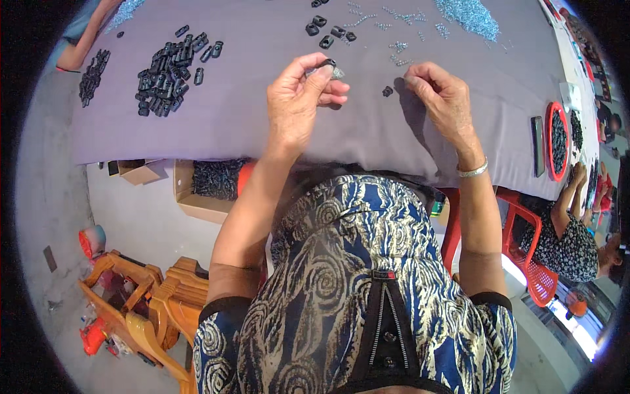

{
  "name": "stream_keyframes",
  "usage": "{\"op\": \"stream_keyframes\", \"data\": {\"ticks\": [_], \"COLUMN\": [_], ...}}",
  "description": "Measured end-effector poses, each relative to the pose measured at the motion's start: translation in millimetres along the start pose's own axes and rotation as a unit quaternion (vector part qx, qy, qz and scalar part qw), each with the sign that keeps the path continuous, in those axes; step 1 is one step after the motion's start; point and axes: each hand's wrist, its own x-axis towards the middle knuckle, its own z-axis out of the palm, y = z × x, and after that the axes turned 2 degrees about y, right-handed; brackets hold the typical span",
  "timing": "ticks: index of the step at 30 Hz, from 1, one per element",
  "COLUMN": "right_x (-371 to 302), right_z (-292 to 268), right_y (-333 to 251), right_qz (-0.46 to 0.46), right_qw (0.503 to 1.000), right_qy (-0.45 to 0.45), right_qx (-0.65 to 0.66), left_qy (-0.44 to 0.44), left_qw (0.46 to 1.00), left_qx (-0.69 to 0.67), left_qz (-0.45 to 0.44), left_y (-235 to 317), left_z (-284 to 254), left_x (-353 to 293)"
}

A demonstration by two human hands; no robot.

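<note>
Above the cloth-covered table [243, 131], my left hand [293, 105] pinches a small black plastic cord lock part [329, 62] between thumb and forefinger. A few silvery springs [338, 73] seem tucked in its curled fingers. My right hand [445, 102] is closed, thumb and forefinger pressed together; whatever is between them is hidden. A small black piece [387, 91] lies on the cloth just left of it. Beyond both hands are loose black cord lock bodies [326, 42] and scattered metal springs [399, 60]. Farther left is a heap of black cord locks [164, 79].
A blue-silver mound of springs [467, 18] is at the far right. Near the right edge are a dark phone [538, 146] and a red basket [549, 131] of black parts. Another person's arm [85, 39] reaches in at far left; a co-worker [564, 230] sits right. Below stands a cardboard box [203, 209].
</note>
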Motion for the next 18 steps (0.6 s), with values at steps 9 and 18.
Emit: {"op": "stream_keyframes", "data": {"ticks": [9, 18], "right_x": [-6.9, -6.0], "right_z": [7.4, 19.2], "right_y": [-15.6, -15.8], "right_qz": [-0.101, -0.152], "right_qw": [0.993, 0.979], "right_qy": [-0.032, -0.057], "right_qx": [-0.047, -0.121], "left_qy": [0.0, 0.01], "left_qw": [1.0, 1.0], "left_qx": [0.01, 0.019], "left_qz": [0.016, 0.02], "left_y": [-1.8, -3.0], "left_z": [-2.3, -1.1], "left_x": [1.5, -1.7]}}
